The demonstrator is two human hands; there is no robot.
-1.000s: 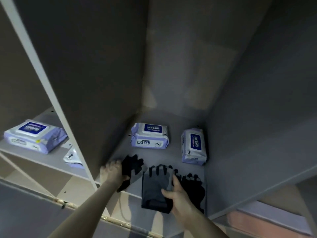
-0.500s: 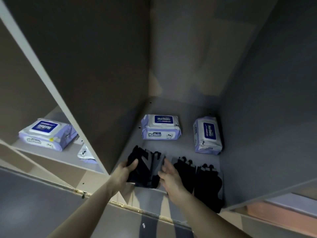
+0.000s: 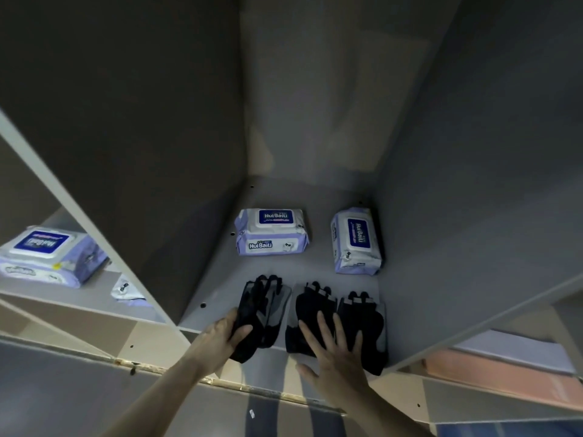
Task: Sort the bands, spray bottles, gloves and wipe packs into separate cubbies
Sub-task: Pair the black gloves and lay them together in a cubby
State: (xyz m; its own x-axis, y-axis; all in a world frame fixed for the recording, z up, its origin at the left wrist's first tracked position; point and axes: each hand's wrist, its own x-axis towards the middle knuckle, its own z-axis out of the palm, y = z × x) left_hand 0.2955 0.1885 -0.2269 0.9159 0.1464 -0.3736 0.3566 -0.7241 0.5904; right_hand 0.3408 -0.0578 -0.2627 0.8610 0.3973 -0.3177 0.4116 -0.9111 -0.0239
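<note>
head view: the left hand (image 3: 220, 339) curls round the near end of the left glove pair (image 3: 262, 313) at the cubby shelf (image 3: 217, 294) front edge. the right hand (image 3: 334, 357) lies flat, fingers spread, on the middle glove (image 3: 309, 310) and the right glove (image 3: 362, 320). behind the gloves on that shelf lie two wipe packs (image 3: 271, 231); a third pack (image 3: 44, 253) sits in the cubby left of it.

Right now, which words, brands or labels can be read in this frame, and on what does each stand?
"HuiBaiLi": back left wipe pack, on the blue lid label and again on the front edge.
"HuiBaiLi": back right wipe pack, on its blue label, turned sideways.
Wipe pack in the left cubby: print upside down and blurred, unreadable.
Small print under each logo: too small.
Gloves: no text visible.
</note>
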